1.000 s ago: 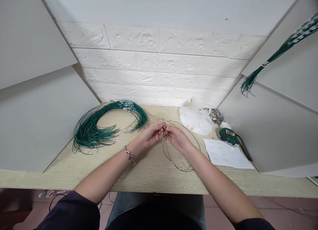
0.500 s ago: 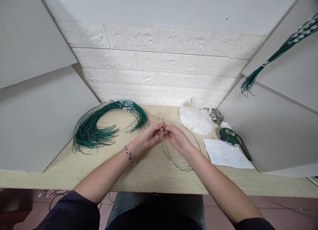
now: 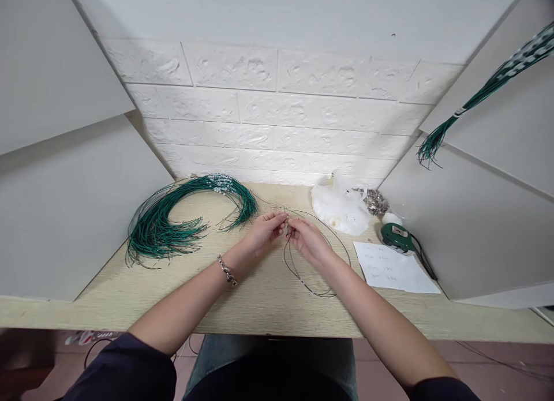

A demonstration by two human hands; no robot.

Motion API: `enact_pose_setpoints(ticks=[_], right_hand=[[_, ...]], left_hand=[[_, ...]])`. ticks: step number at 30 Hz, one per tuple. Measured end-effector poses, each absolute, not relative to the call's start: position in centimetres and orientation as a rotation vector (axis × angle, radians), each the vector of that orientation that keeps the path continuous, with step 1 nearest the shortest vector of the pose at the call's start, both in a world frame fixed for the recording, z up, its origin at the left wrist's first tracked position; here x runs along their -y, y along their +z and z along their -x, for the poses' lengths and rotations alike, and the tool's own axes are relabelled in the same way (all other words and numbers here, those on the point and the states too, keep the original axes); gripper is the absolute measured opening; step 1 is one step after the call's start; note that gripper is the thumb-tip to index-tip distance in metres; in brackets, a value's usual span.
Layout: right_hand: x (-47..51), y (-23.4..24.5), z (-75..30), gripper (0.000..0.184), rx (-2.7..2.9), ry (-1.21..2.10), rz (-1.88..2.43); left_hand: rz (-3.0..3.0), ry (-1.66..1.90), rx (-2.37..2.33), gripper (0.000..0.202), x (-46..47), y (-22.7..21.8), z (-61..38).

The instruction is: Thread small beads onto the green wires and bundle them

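Note:
Over the middle of the table, my left hand [image 3: 269, 231] and my right hand [image 3: 306, 237] meet with fingertips pinched together. Between them they hold a thin dark cord [image 3: 346, 252], which hangs and loops round below and to the right of my right hand. A few small pale beads [image 3: 306, 288] sit on the loop's lower part. Exactly what the fingertips press together is too small to make out. A metal chain bracelet [image 3: 227, 270] circles my left wrist.
A bundle of green cords [image 3: 151, 231] with pale beads curves at the left. Toward the right are white fluffy material [image 3: 340, 208], small metal pieces [image 3: 376, 202], a green tape measure [image 3: 396, 238] and a written paper sheet [image 3: 392, 269]. Another cord bundle [image 3: 480, 98] hangs upper right.
Both hands stay at the same place with the cord, their fingertips shifting only very slightly. The cord loop and everything on the table look the same.

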State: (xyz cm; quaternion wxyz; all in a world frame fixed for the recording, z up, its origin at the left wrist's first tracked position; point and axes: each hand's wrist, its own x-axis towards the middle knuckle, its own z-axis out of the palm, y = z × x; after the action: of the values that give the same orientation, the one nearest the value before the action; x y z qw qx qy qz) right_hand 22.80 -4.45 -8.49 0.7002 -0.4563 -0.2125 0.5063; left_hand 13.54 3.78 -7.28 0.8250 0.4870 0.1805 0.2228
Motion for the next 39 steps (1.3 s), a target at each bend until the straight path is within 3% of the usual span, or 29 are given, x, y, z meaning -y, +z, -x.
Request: enact_pose_setpoints(ticks=[13,20,39], right_hand=[[4.3,-8.6,-22.8,0.015,0.48,1.013,1.076],[4.4,-8.6,-23.2,0.018,0.794,0.678,1.327],[5.1,-7.1,-23.0,0.016,0.804,0.534,1.463]], left_hand=[[-1.244,0.547,-0.457,0.027,-3.6,-7.1,-13.5],[-1.365,0.613,-0.6,0.023,-3.6,-6.9,-13.4],[-1.342,0.539,-0.499,0.024,-4.5,-7.4,-13.5]])
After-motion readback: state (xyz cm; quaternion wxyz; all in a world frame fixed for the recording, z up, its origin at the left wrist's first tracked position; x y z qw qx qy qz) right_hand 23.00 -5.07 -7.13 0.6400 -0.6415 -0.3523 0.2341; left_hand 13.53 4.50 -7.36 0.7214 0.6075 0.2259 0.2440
